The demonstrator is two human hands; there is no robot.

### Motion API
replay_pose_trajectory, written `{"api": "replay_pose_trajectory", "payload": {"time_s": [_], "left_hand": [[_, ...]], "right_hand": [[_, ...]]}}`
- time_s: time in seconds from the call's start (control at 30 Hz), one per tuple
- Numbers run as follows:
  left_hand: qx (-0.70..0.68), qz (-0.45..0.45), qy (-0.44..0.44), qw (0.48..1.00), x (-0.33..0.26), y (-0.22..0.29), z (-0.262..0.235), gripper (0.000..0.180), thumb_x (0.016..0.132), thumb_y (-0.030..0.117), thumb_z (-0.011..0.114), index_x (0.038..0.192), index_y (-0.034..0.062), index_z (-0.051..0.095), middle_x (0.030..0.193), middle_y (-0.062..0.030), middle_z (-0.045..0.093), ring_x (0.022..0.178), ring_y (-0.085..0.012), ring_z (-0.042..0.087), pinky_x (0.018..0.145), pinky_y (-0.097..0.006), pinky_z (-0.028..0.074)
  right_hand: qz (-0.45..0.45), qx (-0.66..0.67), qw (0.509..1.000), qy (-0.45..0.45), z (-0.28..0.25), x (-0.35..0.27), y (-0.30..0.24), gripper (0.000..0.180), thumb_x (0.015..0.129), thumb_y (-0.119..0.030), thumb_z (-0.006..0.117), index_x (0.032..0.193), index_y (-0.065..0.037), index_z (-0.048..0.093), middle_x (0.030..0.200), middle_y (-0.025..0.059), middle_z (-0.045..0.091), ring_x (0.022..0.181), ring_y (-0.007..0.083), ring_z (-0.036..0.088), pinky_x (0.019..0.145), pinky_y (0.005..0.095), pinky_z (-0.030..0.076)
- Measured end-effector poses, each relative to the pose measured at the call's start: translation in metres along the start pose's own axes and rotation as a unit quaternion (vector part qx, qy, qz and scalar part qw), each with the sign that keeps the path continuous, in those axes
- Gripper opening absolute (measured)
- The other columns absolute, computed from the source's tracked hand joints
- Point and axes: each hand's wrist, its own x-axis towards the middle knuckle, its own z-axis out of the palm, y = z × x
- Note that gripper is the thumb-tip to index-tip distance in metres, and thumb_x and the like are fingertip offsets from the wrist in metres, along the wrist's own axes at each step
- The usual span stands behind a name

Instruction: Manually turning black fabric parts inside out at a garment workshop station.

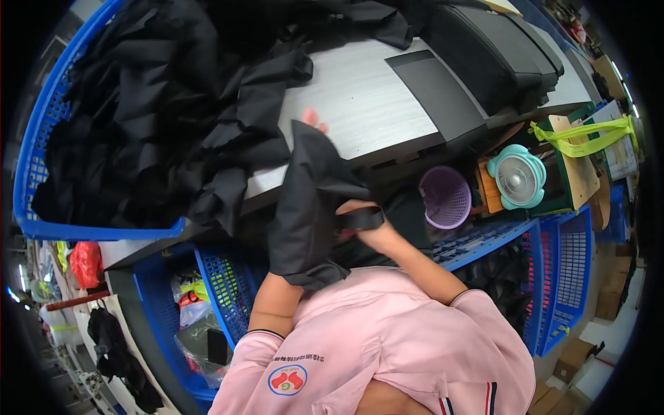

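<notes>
A piece of black fabric (pixel 308 200), shaped like a sleeve or pouch, covers most of my left forearm. Beyond its far end, over the table edge, the slightly blurred fingertips of my left hand (pixel 313 119) stick out, stretched; the palm is hidden by the cloth. My right hand (pixel 373 232) is closed at the right side of the same piece, close to my body. Across that hand runs a black strap (pixel 362 218); whether it belongs to the fabric piece I cannot tell. Some of the right fingers are covered by the cloth.
A heap of black fabric pieces (pixel 159 117) fills a blue basket (pixel 31 166) on the left of the light table (pixel 360 97). Stacked black panels (pixel 484 55) lie at far right. Beside me are a purple bin (pixel 446 197), a turquoise fan (pixel 519 176) and blue crates (pixel 155 304).
</notes>
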Motion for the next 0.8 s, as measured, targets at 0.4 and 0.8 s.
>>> {"api": "replay_pose_trajectory", "payload": {"time_s": [0.4, 0.8], "left_hand": [[0.204, 0.339, 0.008, 0.918, -0.058, -0.062, -0.119, 0.056, 0.103, 0.03, 0.048, 0.149, 0.0003, 0.038, 0.146, -0.0118, 0.049, 0.123, -0.0215, 0.055, 0.107, -0.036, 0.042], [0.194, 0.107, -0.079, 0.972, -0.09, -0.096, -0.138, 0.051, 0.102, 0.023, 0.052, 0.147, 0.0017, 0.043, 0.15, -0.0129, 0.048, 0.137, -0.0215, 0.046, 0.114, -0.039, 0.037]], "right_hand": [[-0.041, 0.003, 0.991, -0.126, 0.024, -0.037, -0.083, 0.019, 0.091, -0.013, 0.072, 0.097, 0.005, 0.07, 0.094, 0.0066, 0.067, 0.098, 0.0183, 0.061, 0.101, 0.0315, 0.044], [-0.102, 0.152, 0.98, 0.075, -0.018, 0.009, -0.143, 0.03, 0.104, -0.025, 0.055, 0.114, 0.0, 0.069, 0.111, 0.0069, 0.07, 0.095, 0.0117, 0.065, 0.093, 0.0275, 0.047]]}}
